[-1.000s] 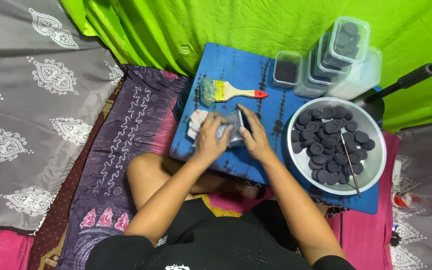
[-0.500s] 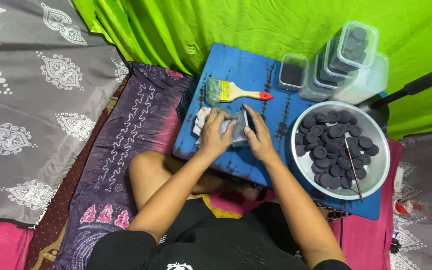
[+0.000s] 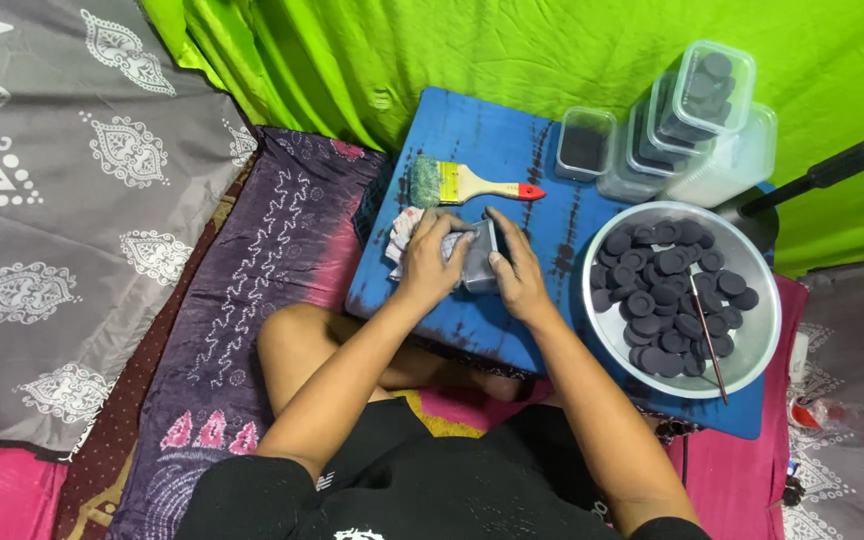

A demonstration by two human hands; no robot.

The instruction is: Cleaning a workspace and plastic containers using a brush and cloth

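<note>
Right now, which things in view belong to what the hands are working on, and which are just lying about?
In hand:
- left hand and right hand gripping a small grey metal block
- crumpled white cloth under the left hand

Lying about:
- yellow-handled paintbrush with red tip
- round metal bowl of black discs with a thin stick
- stacked clear plastic tubs
- blue board

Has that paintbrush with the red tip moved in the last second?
No. The paintbrush lies in the same spot on the blue board, above both hands.
</note>
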